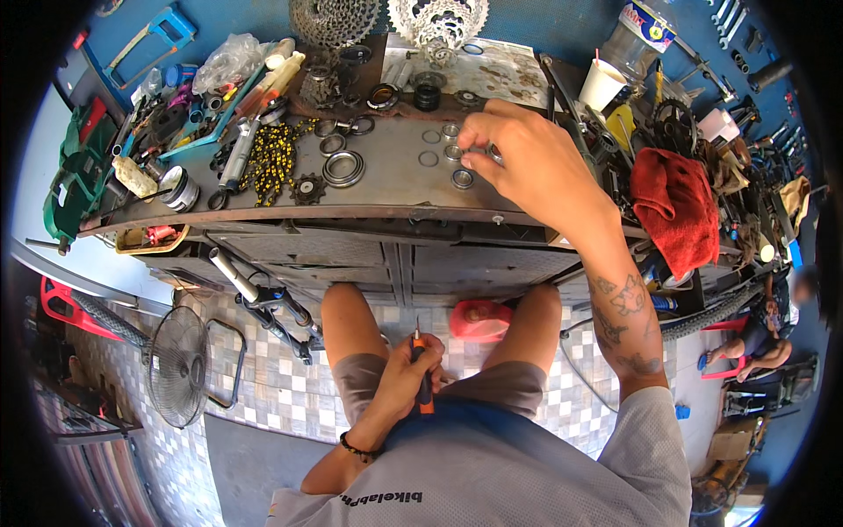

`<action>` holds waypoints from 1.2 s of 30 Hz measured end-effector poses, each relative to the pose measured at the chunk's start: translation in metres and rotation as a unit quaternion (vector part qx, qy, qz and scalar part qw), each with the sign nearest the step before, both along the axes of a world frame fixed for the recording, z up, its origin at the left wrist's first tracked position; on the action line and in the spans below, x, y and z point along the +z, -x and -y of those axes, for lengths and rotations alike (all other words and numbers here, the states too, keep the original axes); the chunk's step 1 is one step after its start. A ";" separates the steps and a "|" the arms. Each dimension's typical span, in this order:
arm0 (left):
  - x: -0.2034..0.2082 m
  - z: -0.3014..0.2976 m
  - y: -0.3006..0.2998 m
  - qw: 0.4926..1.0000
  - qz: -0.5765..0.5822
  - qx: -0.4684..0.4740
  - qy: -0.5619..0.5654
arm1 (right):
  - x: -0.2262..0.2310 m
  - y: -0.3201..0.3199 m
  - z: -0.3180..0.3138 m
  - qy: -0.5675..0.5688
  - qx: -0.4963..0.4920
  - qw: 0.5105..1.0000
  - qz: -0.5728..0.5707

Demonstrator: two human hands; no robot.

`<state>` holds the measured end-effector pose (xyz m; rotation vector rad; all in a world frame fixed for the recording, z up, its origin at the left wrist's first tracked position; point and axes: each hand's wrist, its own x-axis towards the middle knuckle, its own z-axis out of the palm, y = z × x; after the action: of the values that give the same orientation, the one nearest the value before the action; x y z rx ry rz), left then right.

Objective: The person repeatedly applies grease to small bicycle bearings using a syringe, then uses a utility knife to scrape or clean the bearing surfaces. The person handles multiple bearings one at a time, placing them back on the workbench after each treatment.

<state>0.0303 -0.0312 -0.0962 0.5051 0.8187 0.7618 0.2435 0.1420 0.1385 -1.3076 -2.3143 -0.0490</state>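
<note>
- We judge the small round silver bearings [462,184], loose on the grey metal table [386,189] beside the bare right hand [527,158], could scatter if it brushes them.
- Its fingers curl; we can't tell if gripping.
- Left hand [408,373] grips slim orange-and-black pick [427,404]; slipping could jab the bare thigh [351,322].
- Table's back cluttered; grey-and-white checkered tile floor [272,408], black wire-cage fan [178,366].

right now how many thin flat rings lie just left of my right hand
2 visible: upper thin ring, lower thin ring, beside the small bearings; right hand may hide others
</note>
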 end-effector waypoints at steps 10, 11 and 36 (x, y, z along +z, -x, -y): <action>0.020 0.023 0.011 0.986 -0.064 -0.128 -0.085 | -0.013 -0.001 -0.042 0.086 0.002 0.996 0.020; 0.032 0.020 0.015 0.986 -0.075 -0.084 -0.120 | -0.012 -0.003 -0.044 0.112 0.015 0.994 0.006; 0.203 -0.167 -0.011 0.407 -0.735 0.140 -0.524 | 0.002 -0.019 0.071 0.267 0.121 0.793 -0.534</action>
<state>0.0415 0.1361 0.1069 2.5076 2.0584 0.9812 0.2627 0.0708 0.1408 -0.8406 -1.4544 1.1903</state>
